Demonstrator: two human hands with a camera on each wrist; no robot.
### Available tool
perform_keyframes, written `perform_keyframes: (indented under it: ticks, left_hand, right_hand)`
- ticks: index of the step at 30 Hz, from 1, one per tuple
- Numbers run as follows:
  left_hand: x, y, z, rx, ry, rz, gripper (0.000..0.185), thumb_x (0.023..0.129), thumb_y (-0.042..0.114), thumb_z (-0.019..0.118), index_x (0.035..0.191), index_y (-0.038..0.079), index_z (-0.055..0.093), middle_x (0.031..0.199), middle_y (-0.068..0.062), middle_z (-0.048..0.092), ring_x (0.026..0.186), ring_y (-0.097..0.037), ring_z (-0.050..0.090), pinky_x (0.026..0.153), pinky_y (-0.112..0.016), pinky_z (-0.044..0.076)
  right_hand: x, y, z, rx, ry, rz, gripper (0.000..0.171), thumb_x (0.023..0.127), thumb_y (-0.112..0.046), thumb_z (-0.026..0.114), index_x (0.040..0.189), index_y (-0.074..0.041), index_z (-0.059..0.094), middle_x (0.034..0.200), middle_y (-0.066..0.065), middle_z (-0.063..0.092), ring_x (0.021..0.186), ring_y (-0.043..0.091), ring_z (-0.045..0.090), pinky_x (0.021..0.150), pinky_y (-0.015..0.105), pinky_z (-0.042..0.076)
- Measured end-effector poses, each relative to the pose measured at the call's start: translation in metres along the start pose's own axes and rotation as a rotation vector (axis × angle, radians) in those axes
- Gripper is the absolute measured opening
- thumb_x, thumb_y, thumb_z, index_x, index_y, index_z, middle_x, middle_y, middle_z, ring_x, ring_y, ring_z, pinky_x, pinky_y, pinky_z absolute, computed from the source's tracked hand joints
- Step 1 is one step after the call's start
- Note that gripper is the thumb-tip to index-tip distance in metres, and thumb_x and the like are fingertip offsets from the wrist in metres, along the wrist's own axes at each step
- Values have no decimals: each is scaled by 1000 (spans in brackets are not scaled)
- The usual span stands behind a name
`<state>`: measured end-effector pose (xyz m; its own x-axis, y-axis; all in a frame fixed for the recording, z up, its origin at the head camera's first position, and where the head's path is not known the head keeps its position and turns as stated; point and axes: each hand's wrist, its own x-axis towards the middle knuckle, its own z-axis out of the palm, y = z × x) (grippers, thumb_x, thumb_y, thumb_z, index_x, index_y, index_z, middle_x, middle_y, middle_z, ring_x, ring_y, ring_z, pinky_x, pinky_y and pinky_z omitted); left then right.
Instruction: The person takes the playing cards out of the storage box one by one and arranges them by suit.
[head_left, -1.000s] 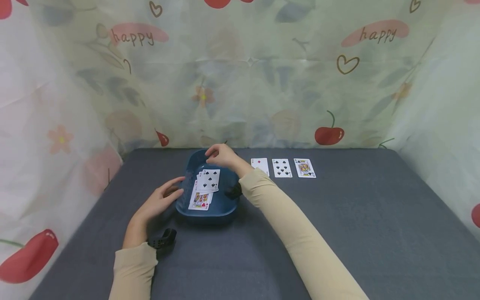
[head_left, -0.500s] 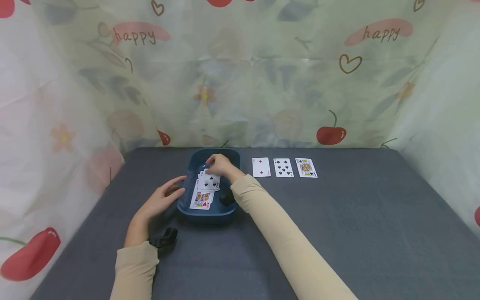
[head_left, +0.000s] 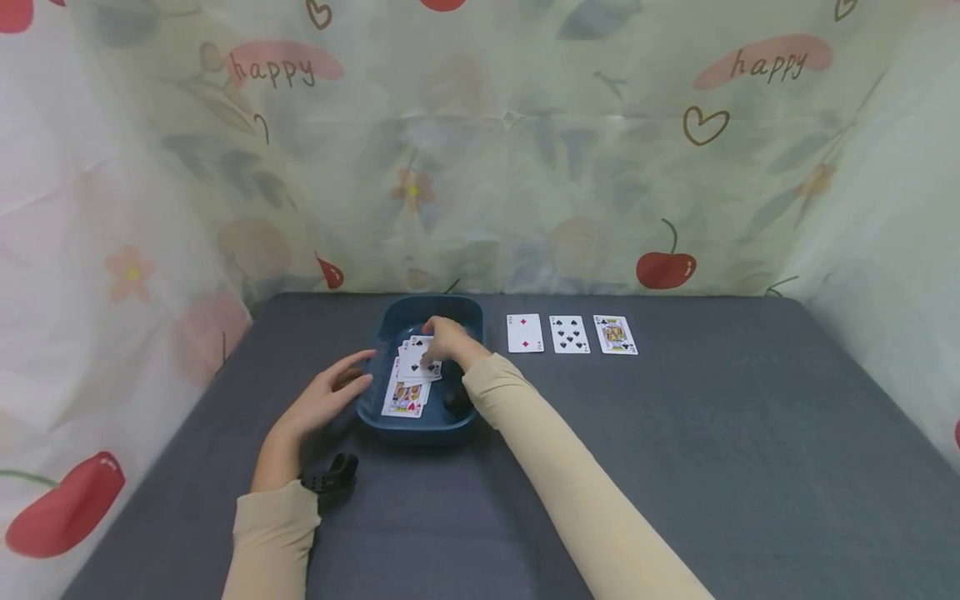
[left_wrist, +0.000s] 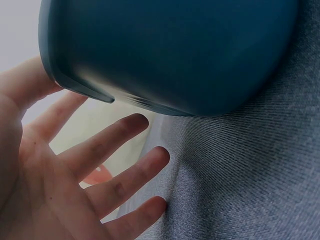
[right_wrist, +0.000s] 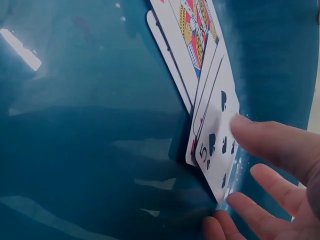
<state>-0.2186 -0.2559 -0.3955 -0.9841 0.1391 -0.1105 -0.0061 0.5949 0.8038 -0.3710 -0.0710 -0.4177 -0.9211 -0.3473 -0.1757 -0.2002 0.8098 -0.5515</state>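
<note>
A dark blue tray (head_left: 420, 430) stands on the grey table and holds a small fan of face-up playing cards. The five of spades (head_left: 415, 365) lies on top, with a face card (head_left: 405, 398) nearer me. My right hand (head_left: 444, 342) reaches into the tray, its fingertips (right_wrist: 260, 142) resting on the five of spades (right_wrist: 217, 150), which lies flat on the stack. My left hand (head_left: 330, 398) rests open beside the tray's left outer wall (left_wrist: 175, 55), fingers (left_wrist: 115, 167) spread and straight, holding nothing.
Three face-up cards lie in a row right of the tray: a two of diamonds (head_left: 524, 333), a seven of spades (head_left: 569, 334) and a king (head_left: 615, 334). A printed cloth backdrop (head_left: 525, 167) closes the back and sides. The grey table (head_left: 712, 458) stretches right and forward.
My right hand has come down from the tray's far rim onto the five of spades. The left hand has stayed beside the tray.
</note>
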Motion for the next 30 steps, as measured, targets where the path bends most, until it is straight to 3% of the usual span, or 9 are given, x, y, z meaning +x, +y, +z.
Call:
perform_keyframes:
  ticks: [3,7,19,30]
  left_hand:
    - [0,1,0,-6,1,-2,56,96,41,47,146,22,29,151,-20,28,137,-41,31,107,-61,28]
    - [0,1,0,-17,2,-4,55,97,38,47,146,22,30,151,-20,29,138,-41,31,108,-60,28]
    - [-1,1,0,-13,-1,-9,55,97,38,46,147,22,29,152,-19,27,138,-42,29,108,-61,28]
    - [0,0,0,-7,1,-4,54,97,36,47,146,22,29,152,-19,28,137,-42,30,107,-61,28]
  right_hand:
    - [-27,-15,-14,-54,-42,12,66,70,-14,80,129,-10,51,132,10,55,122,25,49,107,36,34]
    - [-40,-19,-19,-125,-61,-11,70,72,-18,80,133,-10,47,134,10,52,126,26,46,110,36,31]
    - [-50,-18,-20,-41,-18,-4,71,68,-17,83,130,-10,48,131,16,44,120,32,41,105,41,34]
    - [-52,-19,-21,-76,-22,-12,69,71,-18,81,131,-9,48,132,14,50,123,29,42,108,40,32]
